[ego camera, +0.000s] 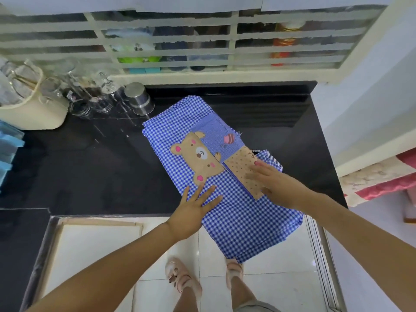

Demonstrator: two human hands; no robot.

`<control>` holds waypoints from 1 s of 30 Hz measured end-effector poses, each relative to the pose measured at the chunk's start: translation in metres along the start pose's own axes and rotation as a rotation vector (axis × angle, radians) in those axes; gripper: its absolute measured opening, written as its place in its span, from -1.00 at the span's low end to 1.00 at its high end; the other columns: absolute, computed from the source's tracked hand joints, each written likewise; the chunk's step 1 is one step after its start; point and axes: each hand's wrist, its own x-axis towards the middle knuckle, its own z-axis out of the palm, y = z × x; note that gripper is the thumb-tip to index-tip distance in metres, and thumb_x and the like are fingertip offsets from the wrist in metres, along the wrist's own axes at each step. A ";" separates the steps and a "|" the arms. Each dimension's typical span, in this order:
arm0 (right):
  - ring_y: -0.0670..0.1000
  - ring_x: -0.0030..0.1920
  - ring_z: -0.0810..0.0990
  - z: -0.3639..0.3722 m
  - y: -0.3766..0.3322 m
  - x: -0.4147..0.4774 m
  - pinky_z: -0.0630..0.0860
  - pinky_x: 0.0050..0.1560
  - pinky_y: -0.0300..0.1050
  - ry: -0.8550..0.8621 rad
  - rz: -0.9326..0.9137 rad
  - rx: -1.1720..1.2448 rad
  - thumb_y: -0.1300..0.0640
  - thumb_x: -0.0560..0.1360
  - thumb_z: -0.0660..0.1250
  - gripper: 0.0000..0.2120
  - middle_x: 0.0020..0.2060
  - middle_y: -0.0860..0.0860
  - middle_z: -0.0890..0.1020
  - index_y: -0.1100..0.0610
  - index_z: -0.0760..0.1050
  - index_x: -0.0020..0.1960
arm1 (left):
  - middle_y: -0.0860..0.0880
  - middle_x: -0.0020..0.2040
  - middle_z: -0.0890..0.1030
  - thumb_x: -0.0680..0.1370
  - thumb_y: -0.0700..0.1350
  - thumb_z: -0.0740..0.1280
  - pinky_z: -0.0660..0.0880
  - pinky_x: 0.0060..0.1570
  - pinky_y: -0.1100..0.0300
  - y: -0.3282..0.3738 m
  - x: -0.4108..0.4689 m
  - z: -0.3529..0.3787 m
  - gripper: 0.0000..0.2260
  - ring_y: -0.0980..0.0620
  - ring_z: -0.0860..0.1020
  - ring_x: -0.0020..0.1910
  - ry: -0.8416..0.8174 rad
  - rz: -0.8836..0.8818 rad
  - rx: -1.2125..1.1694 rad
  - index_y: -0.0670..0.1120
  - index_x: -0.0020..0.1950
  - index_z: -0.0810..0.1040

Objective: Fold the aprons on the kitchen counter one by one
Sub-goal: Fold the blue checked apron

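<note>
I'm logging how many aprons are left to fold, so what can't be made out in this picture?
- Head view: whatever lies beneath the checked apron, covered by it; only a striped edge shows.
- Small print on the blue pocket, too small to read.
- Items behind the window louvres, blurred.

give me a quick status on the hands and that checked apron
Left hand flat, open on the blue checked apron. Right hand flat, open on its bear pocket panel. Apron part folded, lower end hanging off the counter edge. Steel cup nearby, clear.
</note>
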 end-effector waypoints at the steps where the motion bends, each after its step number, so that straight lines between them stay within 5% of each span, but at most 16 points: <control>1: -0.03 0.54 -0.16 0.000 -0.001 0.009 -0.15 0.48 -0.14 -0.114 -0.083 -0.031 0.15 0.64 0.13 -0.49 0.53 -0.13 0.02 0.01 0.07 0.55 | -0.07 0.57 0.06 0.49 0.04 0.41 0.01 0.39 -0.37 0.002 0.000 -0.004 -0.19 -0.17 -0.07 0.51 0.001 0.010 -0.028 0.09 0.57 -0.05; 4: -0.04 0.54 -0.12 0.003 0.000 0.026 -0.27 0.46 -0.16 -0.307 -0.084 0.163 -0.03 0.66 -0.01 -0.53 0.54 -0.10 0.02 0.00 0.06 0.55 | 0.13 0.48 -0.26 0.65 0.02 0.14 -0.32 0.43 -0.13 0.001 -0.006 -0.014 -0.43 0.04 -0.33 0.46 -0.119 0.000 -0.187 0.16 0.56 -0.12; 6: -0.04 0.52 0.08 -0.004 0.006 0.031 -0.08 0.52 -0.11 -0.343 0.036 0.379 -0.22 0.58 0.05 -0.49 0.52 -0.12 0.16 -0.13 0.18 0.51 | 0.18 0.50 0.00 0.66 -0.02 0.12 -0.18 0.47 0.03 -0.006 -0.011 -0.022 -0.54 0.13 -0.08 0.51 -0.098 -0.015 -0.479 0.09 0.55 0.11; 7: -0.05 0.49 0.18 -0.011 0.007 0.031 0.01 0.51 -0.10 -0.373 0.089 0.448 -0.32 0.51 0.08 -0.45 0.48 -0.14 0.24 -0.21 0.24 0.47 | 0.13 0.45 0.27 0.65 -0.07 0.15 0.04 0.46 0.10 -0.008 -0.014 -0.030 -0.61 0.13 0.19 0.47 -0.050 -0.089 -0.752 -0.01 0.49 0.30; 9: -0.14 0.36 0.36 -0.025 0.003 0.032 0.14 0.42 -0.17 -0.468 0.121 0.519 -0.34 0.50 0.09 -0.51 0.37 -0.21 0.39 -0.23 0.37 0.37 | 0.02 -0.03 0.63 0.62 -0.19 0.21 0.44 0.07 0.28 -0.018 -0.017 -0.048 -0.82 0.11 0.57 -0.01 0.017 -0.336 -1.215 -0.23 0.10 0.56; 11: -0.25 0.18 0.46 -0.032 -0.001 0.035 0.29 0.26 -0.29 -0.491 0.032 0.475 -0.25 0.57 0.07 -0.59 0.24 -0.26 0.48 -0.15 0.44 0.32 | 0.02 -0.32 0.53 0.60 -0.35 0.14 0.42 -0.27 0.42 -0.040 -0.010 -0.051 -0.74 0.17 0.52 -0.31 0.014 -0.573 -1.371 -0.12 -0.22 0.46; 14: -0.23 -0.02 0.56 -0.033 0.000 0.048 0.49 -0.08 -0.40 -0.483 -0.084 0.422 0.06 0.65 0.11 -0.74 0.08 -0.13 0.56 0.11 0.45 0.25 | -0.10 -0.24 0.51 0.62 -0.24 0.10 0.49 -0.33 0.29 -0.067 -0.006 -0.051 -0.73 0.02 0.54 -0.29 -0.041 -0.747 -1.438 -0.08 -0.25 0.42; 16: -0.18 0.06 0.55 -0.034 -0.010 0.048 0.47 -0.10 -0.47 -0.525 -0.036 0.519 0.25 0.64 0.12 -0.77 0.04 -0.17 0.52 0.08 0.34 0.27 | -0.16 -0.18 0.57 0.65 -0.20 0.14 0.53 -0.35 0.24 -0.077 -0.003 -0.048 -0.76 -0.01 0.58 -0.26 -0.015 -0.794 -1.575 -0.15 -0.16 0.51; 18: 0.03 0.36 0.41 -0.031 -0.013 0.046 0.44 0.24 -0.21 -0.513 0.136 0.668 0.18 0.65 0.11 -0.63 0.28 -0.11 0.47 0.00 0.24 0.44 | -0.22 -0.01 0.64 0.64 -0.15 0.20 0.61 -0.13 0.08 -0.084 -0.002 -0.048 -0.80 -0.14 0.62 -0.06 0.019 -0.782 -1.739 -0.23 0.05 0.57; 19: 0.07 0.43 0.31 -0.024 -0.006 0.045 0.31 0.39 0.05 -0.519 0.057 0.456 0.03 0.64 0.12 -0.59 0.39 -0.07 0.41 -0.01 0.24 0.47 | -0.23 0.06 0.64 0.64 -0.12 0.21 0.60 -0.04 0.01 -0.084 0.000 -0.051 -0.77 -0.17 0.61 0.02 0.026 -0.766 -1.795 -0.24 0.11 0.57; 20: 0.03 0.45 0.29 -0.023 -0.003 0.045 0.19 0.44 0.16 -0.493 -0.085 0.515 -0.12 0.59 0.16 -0.53 0.42 -0.09 0.39 -0.02 0.29 0.46 | -0.22 0.09 0.64 0.64 -0.10 0.21 0.61 -0.04 -0.01 -0.087 0.001 -0.049 -0.76 -0.17 0.62 0.02 0.037 -0.776 -1.852 -0.23 0.12 0.57; 21: -0.04 0.43 0.33 -0.022 -0.004 0.048 0.15 0.47 0.16 -0.637 -0.012 0.683 -0.20 0.54 0.23 -0.49 0.39 -0.14 0.41 -0.05 0.32 0.43 | -0.21 0.08 0.64 0.65 -0.09 0.20 0.62 -0.09 0.00 -0.088 0.000 -0.051 -0.75 -0.16 0.63 0.00 0.032 -0.790 -1.885 -0.23 0.10 0.58; 23: -0.09 0.32 0.45 -0.029 -0.015 0.057 0.24 0.45 0.08 -0.586 -0.006 0.784 -0.08 0.40 0.46 -0.47 0.28 -0.20 0.50 -0.13 0.36 0.31 | -0.22 0.13 0.63 0.66 -0.10 0.18 0.62 -0.13 0.00 -0.093 0.001 -0.048 -0.72 -0.19 0.62 0.04 0.043 -0.848 -1.934 -0.25 0.17 0.56; 25: -0.07 0.26 0.46 -0.022 -0.027 0.062 0.31 0.42 0.00 -0.440 -0.005 0.557 0.01 0.25 0.59 -0.34 0.23 -0.23 0.48 -0.18 0.34 0.24 | -0.24 0.19 0.59 0.66 -0.11 0.17 0.61 -0.03 -0.06 -0.095 0.001 -0.048 -0.70 -0.23 0.58 0.12 0.021 -0.914 -1.948 -0.27 0.24 0.53; 27: -0.02 0.31 0.40 -0.014 -0.040 0.063 0.28 0.42 -0.06 -0.315 0.024 0.409 0.01 0.18 0.63 -0.13 0.33 -0.16 0.40 -0.12 0.27 0.37 | -0.24 0.13 0.61 0.66 -0.12 0.16 0.56 0.04 -0.06 -0.099 0.001 -0.049 -0.72 -0.21 0.59 0.05 0.004 -0.957 -1.946 -0.29 0.14 0.55; 30: 0.03 0.42 0.25 0.003 -0.053 0.056 0.16 0.43 -0.14 -0.154 -0.078 0.209 -0.08 0.22 0.59 -0.03 0.47 -0.08 0.21 0.02 0.19 0.50 | -0.22 -0.05 0.58 0.66 -0.20 0.12 0.55 -0.14 0.06 -0.102 -0.002 -0.050 -0.75 -0.09 0.59 -0.19 0.041 -0.972 -1.939 -0.25 -0.11 0.52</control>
